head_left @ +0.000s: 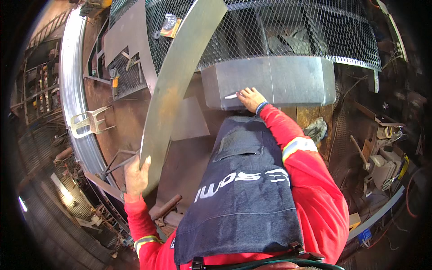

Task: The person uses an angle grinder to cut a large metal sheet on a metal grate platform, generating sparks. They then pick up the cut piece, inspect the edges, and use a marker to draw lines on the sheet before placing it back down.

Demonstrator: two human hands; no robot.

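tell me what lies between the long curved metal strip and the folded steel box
Head view: a flat steel plate on the workbench lies between curved strip and folded box.

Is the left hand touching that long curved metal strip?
Touching. The head view shows the left hand wrapped around the lower end of the curved metal strip, its fingers lying across the strip's edge with no gap.

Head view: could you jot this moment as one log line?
left hand: grips lower end of long curved metal strip | right hand: holds white marker against grey folded sheet-metal piece | behind: expanded mesh
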